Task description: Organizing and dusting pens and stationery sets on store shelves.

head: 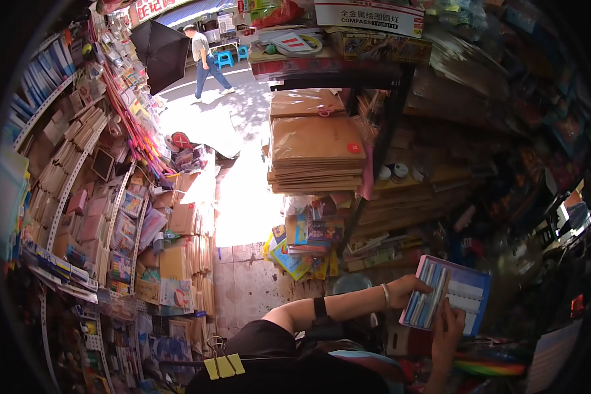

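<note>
A shallow box point(481, 283) with a pink edge and a blue and white inside is held low at the right. Several slim blue, white and grey pens or similar sticks point(422, 295) lie side by side at its left. My left hand point(408, 290), with a bracelet at the wrist, grips the box's left side, its thumb over the sticks. Beside the sticks' lower right part, my right hand point(448, 322) has its fingers raised and touches them or the box; which of these cannot be told. The fingers under the box are hidden.
Stacked brown paper envelopes point(317, 143) stand ahead on a rack. Packed shelves point(86, 162) line the left side. Colourful booklets point(295, 256) lie low over the tiled floor point(241, 280). A black umbrella point(160, 55) is at the bright entrance, and a person point(203, 59) walks outside.
</note>
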Demonstrator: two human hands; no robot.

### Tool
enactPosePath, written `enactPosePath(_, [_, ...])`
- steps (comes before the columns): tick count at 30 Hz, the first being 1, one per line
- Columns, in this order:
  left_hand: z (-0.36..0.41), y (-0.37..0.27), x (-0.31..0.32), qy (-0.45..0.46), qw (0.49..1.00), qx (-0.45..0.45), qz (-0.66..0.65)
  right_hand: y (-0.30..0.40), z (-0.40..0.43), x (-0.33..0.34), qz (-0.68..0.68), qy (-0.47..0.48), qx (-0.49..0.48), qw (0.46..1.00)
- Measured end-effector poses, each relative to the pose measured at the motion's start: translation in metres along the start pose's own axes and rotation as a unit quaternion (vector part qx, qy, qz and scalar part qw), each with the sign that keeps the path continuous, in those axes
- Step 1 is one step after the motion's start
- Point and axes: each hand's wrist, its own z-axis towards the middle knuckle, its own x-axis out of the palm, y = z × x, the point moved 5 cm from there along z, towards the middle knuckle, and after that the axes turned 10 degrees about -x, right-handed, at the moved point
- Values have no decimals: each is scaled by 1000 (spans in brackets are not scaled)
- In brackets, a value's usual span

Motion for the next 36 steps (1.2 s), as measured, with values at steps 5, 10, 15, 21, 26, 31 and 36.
enactPosePath(5, [-6,-15,-13,10,998,22,-63,-99,-85,-82,-214,-264,47,939])
enactPosePath(10, [-26,-34,-50,-6,990,57,-126,-233,-212,-126,-443,-197,386,785])
enactPosePath(15, [-23,-31,-63,-10,986,49,-157,-286,-285,-125,-436,-146,480,747])
enactPosePath(21, [-7,-24,-46,-25,986,53,-154,-292,-329,-131,-422,-152,506,736])
enactPosePath(26, [-1,-19,-36,-31,992,34,-115,-293,-373,-142,-378,-201,522,737])
enactPosePath(31, [2,-17,-27,-26,998,40,-49,-249,-376,-160,-206,-384,498,749])
enactPosePath(36, [9,0,-12,1,1000,21,1,-136,-267,-141,172,-490,341,784])
